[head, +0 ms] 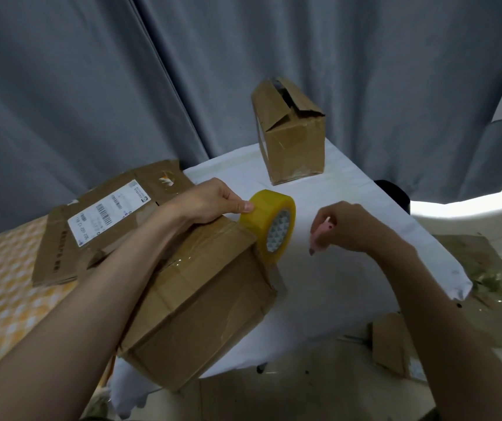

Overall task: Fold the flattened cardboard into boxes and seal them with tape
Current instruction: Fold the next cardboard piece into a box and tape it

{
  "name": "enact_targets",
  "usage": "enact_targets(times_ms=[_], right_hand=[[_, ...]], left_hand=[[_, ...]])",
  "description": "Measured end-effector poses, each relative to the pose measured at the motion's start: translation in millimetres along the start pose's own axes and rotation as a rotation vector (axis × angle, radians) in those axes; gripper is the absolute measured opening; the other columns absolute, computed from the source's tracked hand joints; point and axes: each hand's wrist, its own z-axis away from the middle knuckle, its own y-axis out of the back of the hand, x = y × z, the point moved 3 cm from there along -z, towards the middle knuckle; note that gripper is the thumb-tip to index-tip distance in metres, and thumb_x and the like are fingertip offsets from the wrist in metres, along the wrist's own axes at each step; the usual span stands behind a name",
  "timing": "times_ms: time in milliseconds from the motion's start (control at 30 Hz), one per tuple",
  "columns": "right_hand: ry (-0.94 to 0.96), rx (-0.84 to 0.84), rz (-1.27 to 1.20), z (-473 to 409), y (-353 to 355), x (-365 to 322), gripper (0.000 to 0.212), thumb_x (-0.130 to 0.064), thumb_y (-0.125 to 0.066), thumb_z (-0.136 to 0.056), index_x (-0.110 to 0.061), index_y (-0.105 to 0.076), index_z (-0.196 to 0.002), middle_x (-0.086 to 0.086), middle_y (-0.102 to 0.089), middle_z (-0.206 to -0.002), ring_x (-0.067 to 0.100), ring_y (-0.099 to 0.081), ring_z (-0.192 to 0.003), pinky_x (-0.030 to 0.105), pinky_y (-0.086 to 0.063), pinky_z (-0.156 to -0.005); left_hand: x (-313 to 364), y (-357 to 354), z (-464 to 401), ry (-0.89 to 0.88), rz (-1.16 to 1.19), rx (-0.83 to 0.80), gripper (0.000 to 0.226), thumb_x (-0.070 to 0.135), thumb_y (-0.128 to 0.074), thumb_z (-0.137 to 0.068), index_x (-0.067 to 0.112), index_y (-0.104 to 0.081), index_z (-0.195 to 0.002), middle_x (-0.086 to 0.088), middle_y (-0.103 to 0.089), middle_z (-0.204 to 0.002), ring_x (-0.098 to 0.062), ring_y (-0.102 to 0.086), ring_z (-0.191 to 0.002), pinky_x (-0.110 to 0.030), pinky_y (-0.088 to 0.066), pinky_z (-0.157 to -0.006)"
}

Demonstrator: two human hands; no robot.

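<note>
Currently a folded cardboard box [201,302] is seen lying on the near left part of a white-covered table [350,268], its brown faces creased and scuffed, with glossy clear tape visible across the top. A yellow tape roll [269,226] is held on edge at the box's far top corner, touching it; the core is printed with a triangle pattern. A second, smaller box [292,132] is stood upright at the far side of the table, top flaps partly open. A stack of flattened cardboard [101,220] is laid to the left, bearing a white shipping label [108,212] with barcodes; the digits "507 407 17" can be partly read, the rest is too small. The left hand [210,203] is rested over the box top, the roll's rim pinched between thumb and fingers. The right hand [350,227] is held above the cloth, apart from the roll, fingers curled around a small pink cutter [319,235].
</note>
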Motion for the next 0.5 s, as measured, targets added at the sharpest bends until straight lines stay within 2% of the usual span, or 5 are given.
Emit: enact_targets(times_ms=[100, 167, 233, 400, 500], right_hand=[[0.018, 0.081, 0.171, -12, -11, 1, 0.035, -0.021, -0.08, -0.074, -0.024, -0.065, -0.105, 0.004, -0.062, -0.121, 0.024, -0.057, -0.108, 0.037, -0.048, -0.091], [0.236, 0.201, 0.12, -17, -13, -18, 0.07, -0.033, -0.077, -0.073, -0.031, -0.048, -0.136, 0.001, -0.046, -0.143, 0.029, -0.044, -0.13, 0.047, -0.04, -0.105], [0.476, 0.179, 0.031, -21, -21, -41, 0.085, -0.028, -0.079, -0.074, -0.039, -0.035, -0.146, -0.002, -0.033, -0.154, 0.028, -0.032, -0.141, 0.053, -0.034, -0.111], [0.58, 0.201, -0.073, -28, -36, -57, 0.038, -0.017, -0.067, -0.086, -0.018, -0.061, -0.124, 0.01, -0.058, -0.124, 0.028, -0.057, -0.113, 0.053, -0.049, -0.096], [0.491, 0.265, -0.095, -23, -32, -46, 0.038, -0.009, -0.065, -0.088, -0.018, -0.06, -0.125, 0.01, -0.058, -0.125, 0.03, -0.056, -0.115, 0.058, -0.047, -0.095]], left_hand=[[0, 0, 0, -0.002, 0.002, 0.0, 0.047, 0.056, -0.063, -0.073, 0.02, -0.079, -0.098, 0.002, -0.077, -0.1, -0.015, -0.071, -0.092, -0.028, -0.054, -0.09], [0, 0, 1, 0.009, -0.004, -0.001, 0.046, 0.056, -0.063, -0.074, 0.021, -0.079, -0.098, 0.003, -0.077, -0.101, -0.015, -0.071, -0.092, -0.029, -0.055, -0.09], [1, 0, 1, 0.007, -0.015, -0.001, 0.05, 0.06, -0.062, -0.071, 0.022, -0.08, -0.098, 0.003, -0.077, -0.1, -0.016, -0.071, -0.091, -0.033, -0.055, -0.092], [4, 1, 5, -0.073, -0.162, 0.174, 0.028, 0.05, -0.07, -0.084, 0.024, -0.078, -0.089, 0.007, -0.072, -0.081, -0.015, -0.064, -0.078, -0.034, -0.051, -0.071], [20, 8, 24, -0.322, -0.216, 0.397, 0.025, 0.048, -0.065, -0.089, 0.027, -0.071, -0.078, 0.01, -0.064, -0.074, -0.008, -0.056, -0.07, -0.024, -0.042, -0.06]])
